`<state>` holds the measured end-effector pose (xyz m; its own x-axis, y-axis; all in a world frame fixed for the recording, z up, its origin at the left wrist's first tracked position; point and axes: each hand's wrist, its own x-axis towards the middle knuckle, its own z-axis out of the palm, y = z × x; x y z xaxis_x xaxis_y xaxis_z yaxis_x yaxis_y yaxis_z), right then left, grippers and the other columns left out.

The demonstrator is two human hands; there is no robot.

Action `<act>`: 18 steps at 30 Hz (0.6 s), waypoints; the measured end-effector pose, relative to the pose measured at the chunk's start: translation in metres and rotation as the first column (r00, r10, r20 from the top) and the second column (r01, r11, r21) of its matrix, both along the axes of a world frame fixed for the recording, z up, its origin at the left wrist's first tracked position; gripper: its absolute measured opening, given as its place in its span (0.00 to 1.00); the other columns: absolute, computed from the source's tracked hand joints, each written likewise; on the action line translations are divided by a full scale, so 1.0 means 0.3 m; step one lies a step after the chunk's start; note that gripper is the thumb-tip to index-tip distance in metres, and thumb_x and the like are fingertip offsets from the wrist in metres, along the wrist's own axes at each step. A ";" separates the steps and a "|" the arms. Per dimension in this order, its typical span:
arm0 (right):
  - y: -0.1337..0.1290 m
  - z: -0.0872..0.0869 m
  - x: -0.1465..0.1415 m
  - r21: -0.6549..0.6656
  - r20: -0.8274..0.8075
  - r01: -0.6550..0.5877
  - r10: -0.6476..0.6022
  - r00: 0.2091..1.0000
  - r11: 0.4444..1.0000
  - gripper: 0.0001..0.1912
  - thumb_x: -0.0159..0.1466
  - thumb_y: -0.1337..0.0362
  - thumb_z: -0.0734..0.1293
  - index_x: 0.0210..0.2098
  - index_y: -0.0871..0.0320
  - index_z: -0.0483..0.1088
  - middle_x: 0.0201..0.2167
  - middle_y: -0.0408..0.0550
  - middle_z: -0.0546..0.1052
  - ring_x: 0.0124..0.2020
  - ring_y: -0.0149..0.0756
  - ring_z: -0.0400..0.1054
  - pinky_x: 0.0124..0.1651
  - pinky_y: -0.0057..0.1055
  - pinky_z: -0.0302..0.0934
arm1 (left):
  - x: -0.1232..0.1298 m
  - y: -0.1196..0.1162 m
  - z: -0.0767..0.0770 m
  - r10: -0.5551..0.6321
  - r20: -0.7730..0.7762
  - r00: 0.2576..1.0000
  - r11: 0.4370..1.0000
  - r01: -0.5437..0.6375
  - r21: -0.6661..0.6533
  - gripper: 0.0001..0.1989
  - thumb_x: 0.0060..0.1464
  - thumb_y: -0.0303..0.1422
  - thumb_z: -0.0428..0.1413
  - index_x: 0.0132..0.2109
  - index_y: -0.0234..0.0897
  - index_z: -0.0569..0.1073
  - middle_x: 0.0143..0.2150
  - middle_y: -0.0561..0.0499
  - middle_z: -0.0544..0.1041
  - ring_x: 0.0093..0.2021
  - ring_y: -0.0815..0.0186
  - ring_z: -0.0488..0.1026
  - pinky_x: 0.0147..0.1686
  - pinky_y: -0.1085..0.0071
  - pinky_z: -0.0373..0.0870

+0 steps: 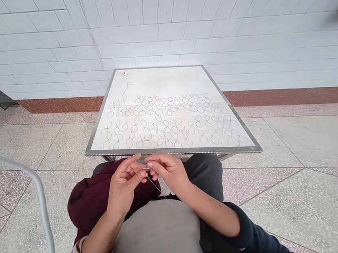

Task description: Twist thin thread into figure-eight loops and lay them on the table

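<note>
My left hand point(124, 184) and my right hand point(170, 172) are close together above my lap, just off the table's near edge. A thin, pale wire or thread point(154, 185) runs from the left fingertips down towards my shirt. Thumb and forefinger of the left hand pinch it. The right fingertips are pressed together beside it, at the same strand or a loop of it; the exact grip is too fine to make out. A tan wrapping point(138, 156) covers a left fingertip. On the white table point(163, 74) lie several thin, dark figure-eight loops point(198, 119) in loose rows.
A small red-and-white object point(125, 74) sits at the table's far left corner. Beside the far left loops lies a straighter piece with one loop point(127, 88). A white tiled wall point(155, 34) stands behind the table. A grey curved tube point(37, 184) rises at left.
</note>
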<state>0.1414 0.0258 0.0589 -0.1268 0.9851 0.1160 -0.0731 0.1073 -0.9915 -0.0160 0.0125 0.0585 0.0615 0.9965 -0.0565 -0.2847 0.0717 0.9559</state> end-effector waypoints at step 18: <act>0.022 -0.024 0.020 -0.063 0.064 -0.157 0.161 0.985 0.986 0.15 0.68 0.53 0.61 0.42 0.56 0.73 0.30 0.43 0.74 0.26 0.27 0.65 0.29 0.25 0.63 | -0.007 0.008 0.008 0.021 -0.002 1.000 0.997 -0.021 -0.079 0.27 0.48 0.29 0.65 0.56 0.40 0.71 0.29 0.56 0.77 0.32 0.70 0.74 0.36 0.72 0.74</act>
